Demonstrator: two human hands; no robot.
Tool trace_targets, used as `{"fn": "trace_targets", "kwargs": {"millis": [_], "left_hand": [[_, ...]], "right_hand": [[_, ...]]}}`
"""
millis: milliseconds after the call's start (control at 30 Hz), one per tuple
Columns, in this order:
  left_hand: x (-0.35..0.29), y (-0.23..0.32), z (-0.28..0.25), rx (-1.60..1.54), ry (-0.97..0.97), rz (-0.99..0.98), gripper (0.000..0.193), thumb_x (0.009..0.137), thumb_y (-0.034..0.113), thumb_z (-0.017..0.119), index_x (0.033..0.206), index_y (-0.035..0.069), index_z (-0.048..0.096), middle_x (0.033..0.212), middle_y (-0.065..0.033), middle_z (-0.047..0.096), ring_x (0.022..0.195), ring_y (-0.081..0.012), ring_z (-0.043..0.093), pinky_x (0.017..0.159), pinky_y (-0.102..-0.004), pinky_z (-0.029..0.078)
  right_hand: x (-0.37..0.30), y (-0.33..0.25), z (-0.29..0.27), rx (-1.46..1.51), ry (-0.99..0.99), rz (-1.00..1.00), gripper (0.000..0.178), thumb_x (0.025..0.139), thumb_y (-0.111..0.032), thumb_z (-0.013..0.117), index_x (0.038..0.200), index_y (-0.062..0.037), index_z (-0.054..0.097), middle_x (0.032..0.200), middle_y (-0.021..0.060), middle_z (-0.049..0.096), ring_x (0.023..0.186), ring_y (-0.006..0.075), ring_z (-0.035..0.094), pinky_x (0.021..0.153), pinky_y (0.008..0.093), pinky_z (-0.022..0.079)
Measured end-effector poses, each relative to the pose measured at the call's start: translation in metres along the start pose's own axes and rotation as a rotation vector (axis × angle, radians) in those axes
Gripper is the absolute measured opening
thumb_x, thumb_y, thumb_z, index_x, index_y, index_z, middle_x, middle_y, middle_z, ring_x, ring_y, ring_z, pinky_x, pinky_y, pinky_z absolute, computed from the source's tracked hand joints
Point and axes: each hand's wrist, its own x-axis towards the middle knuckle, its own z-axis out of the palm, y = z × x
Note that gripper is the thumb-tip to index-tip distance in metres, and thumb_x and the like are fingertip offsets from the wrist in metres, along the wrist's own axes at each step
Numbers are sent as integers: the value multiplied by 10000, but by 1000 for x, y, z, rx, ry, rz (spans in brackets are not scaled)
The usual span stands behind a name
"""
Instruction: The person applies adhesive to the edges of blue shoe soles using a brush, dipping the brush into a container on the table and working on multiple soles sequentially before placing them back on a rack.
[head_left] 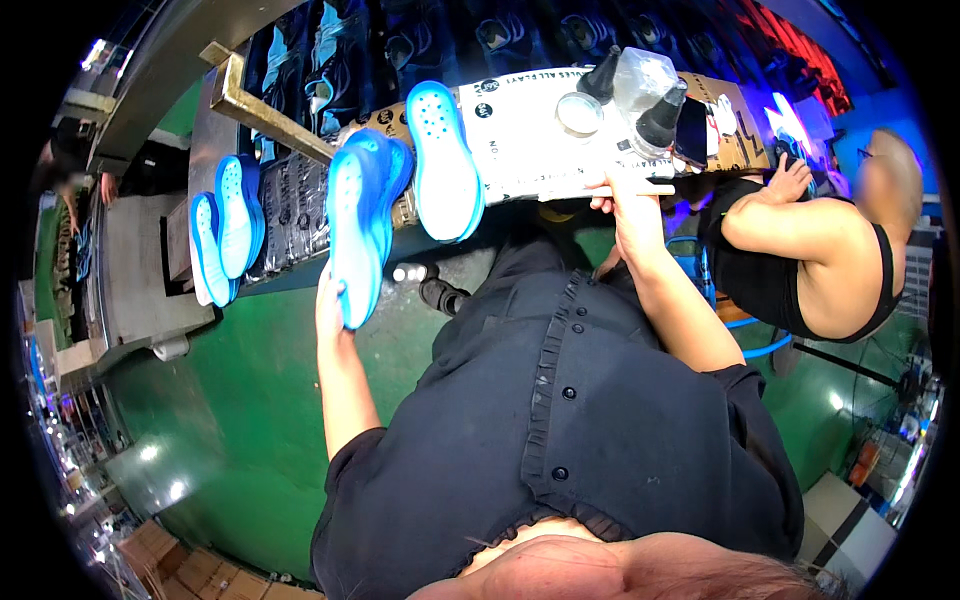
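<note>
My left hand (330,308) is closed on the near end of a blue shoe sole (350,225), pale blue inside with small holes at its far end. Behind that sole, further blue soles (397,178) overlap it at the bench edge. My right hand (630,208) grips a slim pale stick (655,190), perhaps a brush; its tip cannot be made out. Between my hands another blue sole (445,170) lies inner side up on the bench. A small round dish (579,115) stands beyond my right hand, beside a black-topped bottle (660,122) and a clear plastic container (645,78).
More blue soles (236,215) rest at the bench's left end. A metal bar (265,112) juts over the bench. Dark shoe uppers (415,42) line the far side. A phone (691,130) lies at right, near a seated co-worker (815,225).
</note>
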Motion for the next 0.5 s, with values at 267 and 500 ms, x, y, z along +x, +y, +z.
{"fn": "trace_targets", "kwargs": {"millis": [267, 500], "left_hand": [[64, 2, 52, 792, 328, 211, 423, 729, 145, 577, 1115, -4, 489, 885, -95, 571, 790, -218, 551, 734, -337, 437], [66, 31, 68, 1402, 281, 402, 209, 717, 170, 557, 828, -5, 529, 736, -168, 585, 666, -305, 577, 666, -384, 454]], "right_hand": [[-1, 4, -34, 12, 82, 2, 278, 881, -186, 453, 777, 19, 610, 666, 36, 565, 585, 72, 466, 538, 192, 365], [-3, -1, -29, 37, 85, 62, 277, 868, -211, 485, 746, 13, 593, 617, 36, 532, 561, 78, 468, 531, 194, 360]]}}
